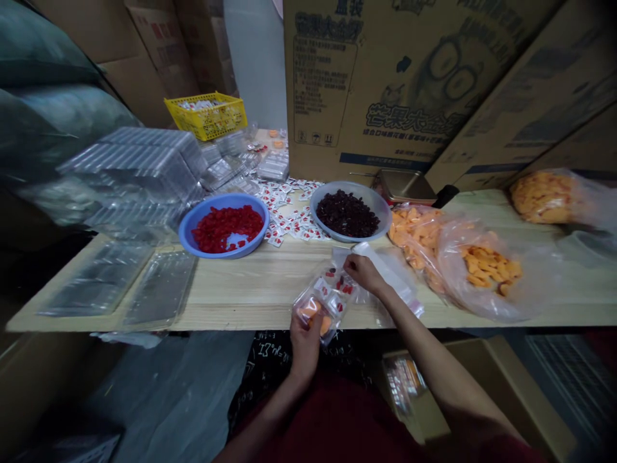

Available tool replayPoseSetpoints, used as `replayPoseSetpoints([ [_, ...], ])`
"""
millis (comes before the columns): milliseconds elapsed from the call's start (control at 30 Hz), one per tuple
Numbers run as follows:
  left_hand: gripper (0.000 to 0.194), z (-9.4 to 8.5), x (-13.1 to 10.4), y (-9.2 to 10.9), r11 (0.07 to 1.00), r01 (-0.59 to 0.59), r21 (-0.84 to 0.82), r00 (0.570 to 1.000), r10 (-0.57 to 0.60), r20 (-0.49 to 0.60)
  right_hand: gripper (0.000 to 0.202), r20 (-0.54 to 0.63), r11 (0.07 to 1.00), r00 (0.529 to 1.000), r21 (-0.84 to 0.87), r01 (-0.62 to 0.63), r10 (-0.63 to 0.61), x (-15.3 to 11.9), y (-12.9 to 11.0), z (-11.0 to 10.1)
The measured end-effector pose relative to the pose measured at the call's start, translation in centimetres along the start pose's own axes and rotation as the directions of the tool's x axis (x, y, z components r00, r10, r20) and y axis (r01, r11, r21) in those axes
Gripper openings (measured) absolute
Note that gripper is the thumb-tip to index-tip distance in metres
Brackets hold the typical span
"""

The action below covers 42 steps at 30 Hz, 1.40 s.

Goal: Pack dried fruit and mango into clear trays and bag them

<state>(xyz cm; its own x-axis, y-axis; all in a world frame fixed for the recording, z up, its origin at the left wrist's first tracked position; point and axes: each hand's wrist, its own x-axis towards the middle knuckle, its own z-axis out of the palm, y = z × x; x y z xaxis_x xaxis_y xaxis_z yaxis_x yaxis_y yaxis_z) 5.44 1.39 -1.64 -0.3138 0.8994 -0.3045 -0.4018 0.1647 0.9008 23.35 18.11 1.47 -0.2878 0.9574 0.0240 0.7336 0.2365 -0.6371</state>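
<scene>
My left hand (304, 331) grips the near end of a clear plastic tray (326, 296) at the table's front edge. In the tray lie orange dried fruit pieces, small white-and-red packets, and some red and dark pieces. Over its far right corner is my right hand (361, 270), fingers pinched together; what they hold, if anything, is hidden. Beyond the hands stand a blue basin (266, 218) of red pieces and a pale bowl (315, 222) of dark dried fruit. Clear plastic bags (395, 276) lie under and beside my right hand.
Stacked clear trays (139, 173) and a yellow basket (207, 122) stand at the left. Small packets (294, 222) are strewn between the bowls. Bags of orange pieces (486, 267) lie right, near a scale (407, 186). Big cartons (337, 148) wall the back; an open carton (506, 386) is below.
</scene>
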Motion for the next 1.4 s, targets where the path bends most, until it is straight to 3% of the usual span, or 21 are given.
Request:
replayPoseSetpoints([
  [200,0.037,0.5,-0.4,-0.3,0.999,0.0,0.053,0.998,-0.003,0.07,0.011,-0.094,0.985,0.989,0.143,-0.097,0.111,1.4,0.7,0.7],
  [400,0.038,-0.1,0.6,0.7,0.987,-0.072,0.142,0.988,0.051,0.147,0.023,0.036,0.925,0.984,0.336,-0.177,0.176,2.1,0.6,-0.5],
  [567,0.04,0.0,1.2,1.2,0.967,-0.144,0.211,0.972,0.098,0.214,0.03,0.181,0.897,0.971,0.384,-0.217,0.158,3.0,0.1,-2.0],
  [733,0.041,0.5,2.2,0.5,0.985,-0.047,0.165,0.98,0.013,0.197,0.028,0.106,0.916,0.983,0.36,-0.179,0.15,3.0,-0.5,-3.0],
  [833,0.041,0.5,2.8,0.4,0.993,0.02,0.114,0.982,-0.041,0.182,0.025,-0.042,0.96,0.988,0.244,-0.134,0.149,0.4,-0.4,-3.4],
  [933,0.045,0.4,3.1,0.4,0.997,0.055,0.06,0.987,-0.063,0.149,0.021,-0.188,0.985,0.971,-0.061,-0.164,0.15,-3.6,-0.4,-2.5],
  [1067,0.049,0.4,3.0,0.3,0.996,0.083,0.011,0.99,-0.084,0.117,0.017,-0.207,0.914,0.957,-0.309,-0.263,0.205,-7.6,-1.3,0.6],
  [1200,0.05,0.6,2.8,-0.2,0.993,0.118,-0.025,0.984,-0.114,0.137,0.02,-0.228,0.911,0.961,-0.344,-0.228,0.154,-8.7,-2.4,2.6],
  [1400,0.051,0.9,2.5,-0.5,0.99,0.132,-0.053,0.982,-0.123,0.142,0.012,-0.268,0.92,0.956,-0.334,-0.206,0.117,-9.4,-2.5,3.1],
])
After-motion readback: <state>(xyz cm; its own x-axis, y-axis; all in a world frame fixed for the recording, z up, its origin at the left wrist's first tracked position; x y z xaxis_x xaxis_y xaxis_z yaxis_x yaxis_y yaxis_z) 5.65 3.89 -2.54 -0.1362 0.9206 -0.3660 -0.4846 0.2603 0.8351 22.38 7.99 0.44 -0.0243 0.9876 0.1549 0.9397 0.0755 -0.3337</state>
